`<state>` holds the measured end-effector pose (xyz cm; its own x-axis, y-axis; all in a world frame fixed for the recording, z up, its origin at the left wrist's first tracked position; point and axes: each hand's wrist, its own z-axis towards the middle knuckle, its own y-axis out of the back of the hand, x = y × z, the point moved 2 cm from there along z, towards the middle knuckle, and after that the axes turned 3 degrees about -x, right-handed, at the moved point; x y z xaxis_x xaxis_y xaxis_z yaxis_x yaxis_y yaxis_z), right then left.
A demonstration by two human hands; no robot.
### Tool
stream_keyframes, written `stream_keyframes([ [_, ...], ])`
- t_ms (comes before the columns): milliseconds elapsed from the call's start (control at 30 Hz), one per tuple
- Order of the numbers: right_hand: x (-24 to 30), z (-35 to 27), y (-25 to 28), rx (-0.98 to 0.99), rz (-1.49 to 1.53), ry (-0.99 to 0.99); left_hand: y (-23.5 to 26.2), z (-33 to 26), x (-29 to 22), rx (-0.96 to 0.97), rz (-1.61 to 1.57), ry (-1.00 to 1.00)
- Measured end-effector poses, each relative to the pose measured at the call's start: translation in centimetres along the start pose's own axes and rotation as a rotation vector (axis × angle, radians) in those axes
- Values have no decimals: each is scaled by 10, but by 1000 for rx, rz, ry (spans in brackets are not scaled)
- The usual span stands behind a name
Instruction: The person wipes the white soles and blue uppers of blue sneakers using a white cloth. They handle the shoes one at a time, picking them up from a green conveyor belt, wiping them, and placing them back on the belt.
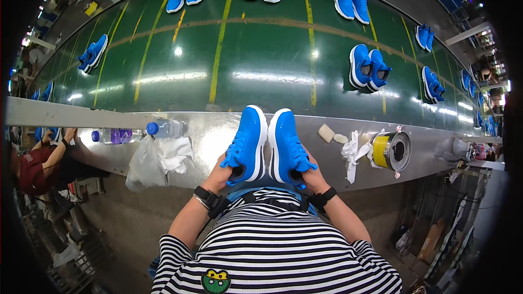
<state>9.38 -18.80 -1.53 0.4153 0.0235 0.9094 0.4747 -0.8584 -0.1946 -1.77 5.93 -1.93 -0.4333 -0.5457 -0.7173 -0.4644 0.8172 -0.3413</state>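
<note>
Two blue sneakers with white soles are in my hands, side by side, toes pointing away from me and soles turned toward each other. My left hand (220,174) grips the left sneaker (249,137) around its heel and collar. Around the heel of the right sneaker (285,139) my right hand (314,175) is closed in the same way. Both shoes are over the metal ledge (212,130) in front of my body; whether they rest on it I cannot tell. The fingers are partly hidden behind the shoes.
Beyond the ledge runs a green conveyor belt (185,60) with several pairs of blue sneakers (369,68). Left on the ledge are a plastic bag (147,163), white cloth (175,154) and bottles (166,128). A tin (391,151) and crumpled tissue (353,155) lie right. Co-workers' arms (54,155) show left.
</note>
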Motion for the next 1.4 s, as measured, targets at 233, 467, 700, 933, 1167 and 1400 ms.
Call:
stream_keyframes([
  [233, -9, -2, 2, -64, 30, -164, 25, 4, 5, -172, 399, -310],
  [467, -6, -7, -1, -192, 187, -313, 63, -20, -33, -197, 1032, -308],
  [700, 4, -16, -20, -49, 255, -187, -97, -17, -70, 169, 376, -152],
  [933, 31, -41, 93, -398, -540, 43, -95, 17, -33, 80, 309, 42],
  [1167, 5, -13, 161, -942, -1164, 140, -77, 45, 3, -66, 916, -250],
  [1400, 33, -32, 155, -836, -565, 178, -92, 24, -37, -189, 1246, -573],
])
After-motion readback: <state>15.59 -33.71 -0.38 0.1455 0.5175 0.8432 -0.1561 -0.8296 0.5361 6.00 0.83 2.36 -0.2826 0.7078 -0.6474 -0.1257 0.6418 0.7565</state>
